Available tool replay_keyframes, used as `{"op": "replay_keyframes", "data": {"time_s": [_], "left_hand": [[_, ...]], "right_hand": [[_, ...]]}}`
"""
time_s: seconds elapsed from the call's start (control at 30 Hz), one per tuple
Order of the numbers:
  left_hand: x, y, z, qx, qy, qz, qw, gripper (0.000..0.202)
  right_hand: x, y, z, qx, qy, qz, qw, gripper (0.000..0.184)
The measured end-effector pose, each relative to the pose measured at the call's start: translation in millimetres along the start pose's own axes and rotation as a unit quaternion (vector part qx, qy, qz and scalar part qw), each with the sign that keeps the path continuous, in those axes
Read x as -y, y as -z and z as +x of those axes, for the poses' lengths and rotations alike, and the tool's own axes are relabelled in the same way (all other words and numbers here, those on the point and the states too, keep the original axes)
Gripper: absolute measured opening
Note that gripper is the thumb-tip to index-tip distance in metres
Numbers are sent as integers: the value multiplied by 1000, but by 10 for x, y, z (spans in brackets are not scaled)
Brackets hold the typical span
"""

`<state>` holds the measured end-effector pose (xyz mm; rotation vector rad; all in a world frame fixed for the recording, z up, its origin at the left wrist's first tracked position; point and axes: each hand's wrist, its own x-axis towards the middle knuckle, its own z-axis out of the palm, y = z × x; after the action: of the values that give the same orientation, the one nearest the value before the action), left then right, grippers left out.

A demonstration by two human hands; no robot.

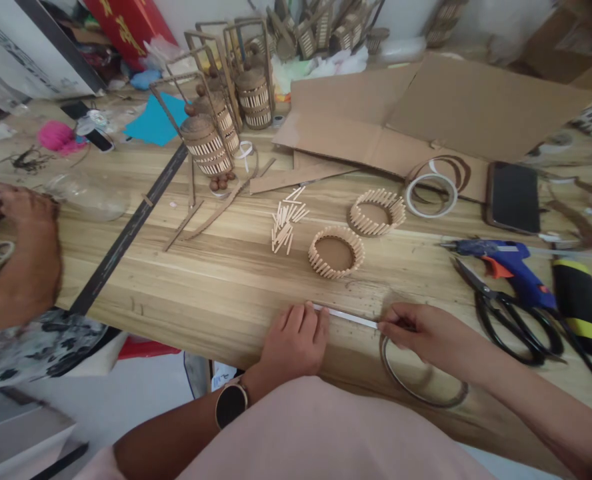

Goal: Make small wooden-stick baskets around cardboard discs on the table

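A narrow strip [353, 317] with a white face lies along the table's front part, stretched between my two hands. My left hand [296, 337] rests on the tabletop, its fingertips bent and pressing the strip's left end down. Farther right, my right hand [421, 333] pinches the same strip between thumb and fingers. From there the strip seems to curl into a loose brown loop [443, 404] under my right wrist. Just beyond my hands stand two rings of short wooden sticks, a nearer ring [336, 270] and a farther ring [379, 227]. Loose small sticks [286, 223] lie beside them.
Black scissors [513, 320], a blue glue gun [513, 257] and a phone [515, 198] lie at right. Behind are a tape roll [431, 212], cardboard [346, 137] and small lidded baskets [206, 147] with tall handles. Another person's hand [26, 233] is at far left.
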<state>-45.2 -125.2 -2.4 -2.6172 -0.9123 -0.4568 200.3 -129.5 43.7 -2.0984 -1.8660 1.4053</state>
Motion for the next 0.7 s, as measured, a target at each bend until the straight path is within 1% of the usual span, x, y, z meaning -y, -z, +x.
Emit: {"op": "replay_keyframes", "data": {"time_s": [0.13, 0.27, 0.37, 0.53, 0.7], "left_hand": [[2, 2, 7, -5, -2, 3, 1000, 24], [-2, 7, 21, -16, 7, -7, 1000, 23], [-9, 6, 22, -18, 8, -6, 1000, 23], [-7, -6, 0, 4, -4, -2, 1000, 24], [2, -4, 6, 12, -6, 1, 1000, 25]], "right_hand": [[46, 26, 27, 26, -32, -9, 999, 24], [66, 42, 63, 29, -29, -66, 997, 27], [48, 34, 90, 27, -27, -85, 996, 28], [41, 24, 125, 23, -27, -121, 992, 28], [136, 65, 130, 35, -52, -156, 986, 28]]}}
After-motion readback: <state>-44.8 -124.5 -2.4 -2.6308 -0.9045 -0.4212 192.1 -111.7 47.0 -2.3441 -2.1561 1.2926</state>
